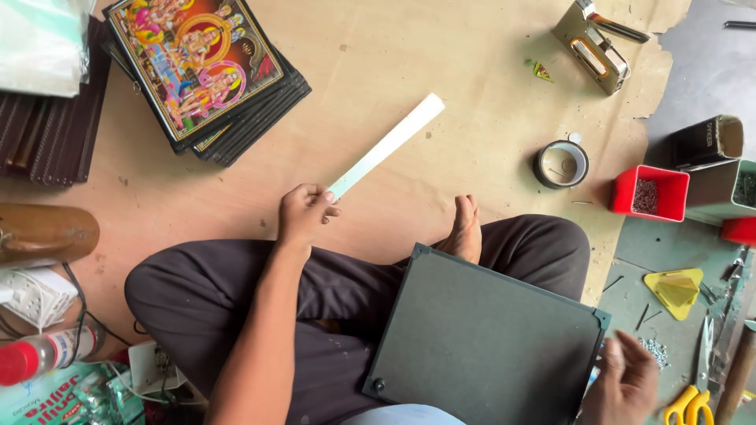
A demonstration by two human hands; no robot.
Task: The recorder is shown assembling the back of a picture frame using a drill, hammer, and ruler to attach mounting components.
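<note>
Sitting on brown floor sheet (409, 71); left hand (303, 212) fingers clamped on white strip (386, 146); right hand (626, 382) fingers apart.

Staple gun (596, 46), tape roll (561, 164), red tray (650, 193), scissors (693, 397).

right hand (626, 386) blurred, scissors (693, 393) cut off, red tray (650, 193) contents indistinct

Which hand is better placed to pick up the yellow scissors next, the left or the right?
Probably the right hand: it hovers open beside the yellow scissors near the dark frame back. The left hand already holds the white strip, far across.
</note>
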